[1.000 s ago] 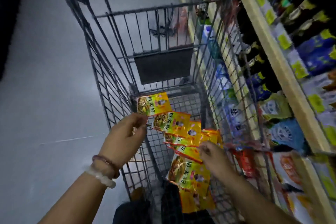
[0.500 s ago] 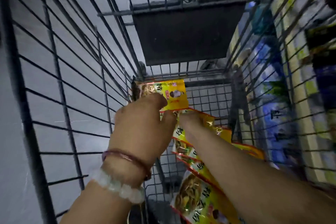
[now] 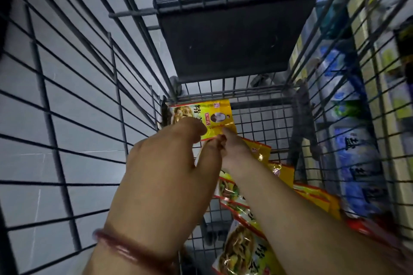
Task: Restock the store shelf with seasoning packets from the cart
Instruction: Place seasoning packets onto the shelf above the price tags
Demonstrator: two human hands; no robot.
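Lying deep in the cart [image 3: 73, 100], a chain of yellow packets [image 3: 263, 187] runs from the far-left corner toward the near right, draped under the right forearm. The top packet [image 3: 210, 114] rests against the far wire wall. The left hand [image 3: 169, 176] reaches down with its fingers curled onto that packet's lower edge, thumb alongside. The right hand [image 3: 232, 147] meets it at the same edge; its fingertips are hidden, so its grip cannot be told. A red bracelet [image 3: 131, 250] circles the left wrist. Blurred shelf [image 3: 377, 69] goods show through the right mesh.
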